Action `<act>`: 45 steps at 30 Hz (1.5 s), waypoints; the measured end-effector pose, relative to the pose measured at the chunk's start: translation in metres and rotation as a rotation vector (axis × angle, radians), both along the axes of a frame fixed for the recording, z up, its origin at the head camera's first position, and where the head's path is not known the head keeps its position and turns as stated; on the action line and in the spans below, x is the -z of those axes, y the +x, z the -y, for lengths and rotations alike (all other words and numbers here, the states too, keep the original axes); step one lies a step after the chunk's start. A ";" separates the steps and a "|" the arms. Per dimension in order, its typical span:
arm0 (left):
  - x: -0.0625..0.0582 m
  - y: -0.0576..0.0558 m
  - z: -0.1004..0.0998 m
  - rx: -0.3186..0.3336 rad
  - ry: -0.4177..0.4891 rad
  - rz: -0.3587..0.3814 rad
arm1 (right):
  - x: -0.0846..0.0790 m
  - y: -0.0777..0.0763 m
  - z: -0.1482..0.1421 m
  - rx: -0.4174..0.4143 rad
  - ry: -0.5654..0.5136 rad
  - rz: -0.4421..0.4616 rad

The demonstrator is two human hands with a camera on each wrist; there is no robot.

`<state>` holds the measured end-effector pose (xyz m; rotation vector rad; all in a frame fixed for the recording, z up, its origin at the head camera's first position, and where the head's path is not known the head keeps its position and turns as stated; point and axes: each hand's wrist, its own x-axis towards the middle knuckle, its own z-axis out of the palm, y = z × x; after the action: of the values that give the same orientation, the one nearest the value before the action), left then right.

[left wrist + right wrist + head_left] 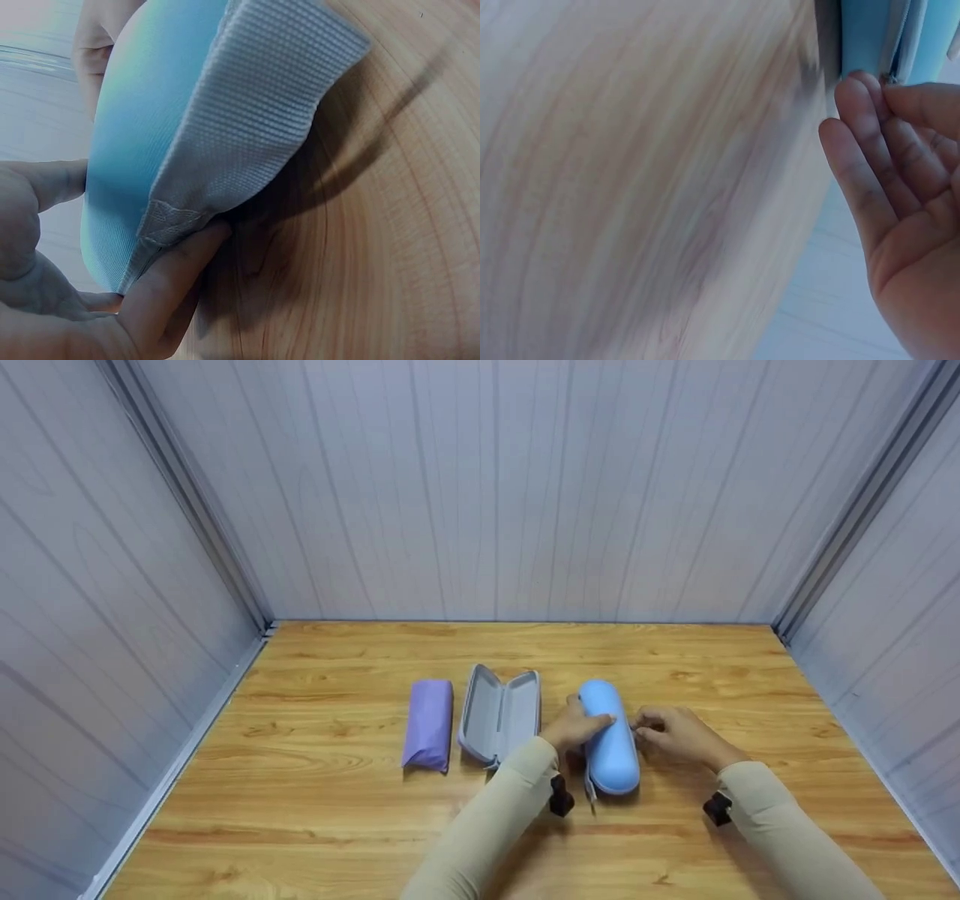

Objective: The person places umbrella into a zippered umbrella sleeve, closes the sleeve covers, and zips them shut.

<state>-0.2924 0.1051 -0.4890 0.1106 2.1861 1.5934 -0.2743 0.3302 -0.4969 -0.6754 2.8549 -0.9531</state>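
Note:
A blue hard-shell zip glasses case stands on its side at the right of the table's middle. My left hand grips it from the left, thumb on top. In the left wrist view, its fingers curl under the edge beside a grey woven strap. At the case's right side my right hand pinches the zipper pull between thumb and forefinger. The right wrist view shows these fingertips at the zip seam, with the pull mostly hidden; the other fingers are loosely bent.
Left of the blue case, a grey glasses case lies spread open on the wooden table. A purple pouch or wrapped packet lies beside it, further left. Pale panel walls enclose the table at the back and both sides.

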 end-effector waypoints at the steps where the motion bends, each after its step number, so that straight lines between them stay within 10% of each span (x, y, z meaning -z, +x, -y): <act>1: 0.000 0.000 0.000 0.001 0.010 0.001 | -0.001 0.000 0.000 -0.007 -0.001 0.003; 26: 0.002 -0.001 0.002 -0.027 0.040 0.016 | -0.010 0.002 -0.007 -0.200 -0.104 0.223; 45: 0.005 0.009 0.003 0.001 0.027 -0.086 | -0.008 0.011 -0.009 -0.088 -0.063 0.214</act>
<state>-0.2837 0.1025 -0.4940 0.1920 2.2285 1.6464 -0.2634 0.3389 -0.4890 -0.6543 2.5990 -1.0369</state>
